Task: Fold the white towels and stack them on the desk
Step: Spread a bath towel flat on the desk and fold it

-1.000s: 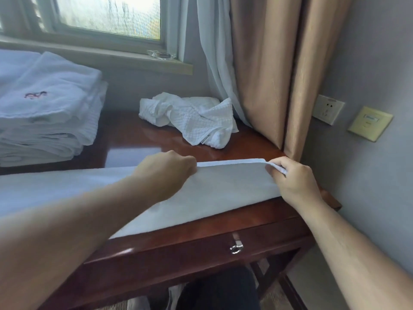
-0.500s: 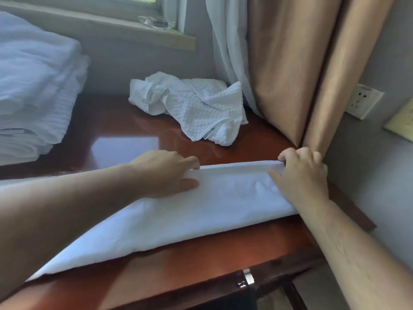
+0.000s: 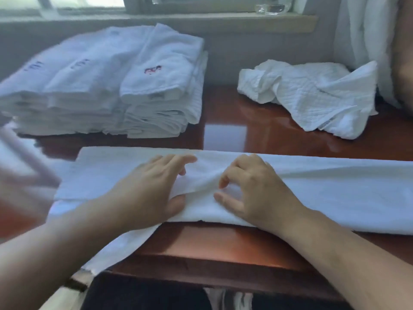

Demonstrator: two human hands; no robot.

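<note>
Long folded towel (image 3: 335, 193) lies across the desk (image 3: 223, 245) near its front edge, left end hanging over. Left hand (image 3: 147, 193) presses it, fingers straight; right hand (image 3: 252, 189) pinches a fold with curled fingers. Bare wood separates it from the folded stack (image 3: 107, 86) rear left and crumpled towel (image 3: 312, 97) rear right.

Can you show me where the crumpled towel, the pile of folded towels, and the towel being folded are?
crumpled towel (image 3: 312, 97): head view, on its quilted middle.
pile of folded towels (image 3: 111, 86): head view, on the top layer.
towel being folded (image 3: 335, 186): head view, on the flat stretch.
</note>
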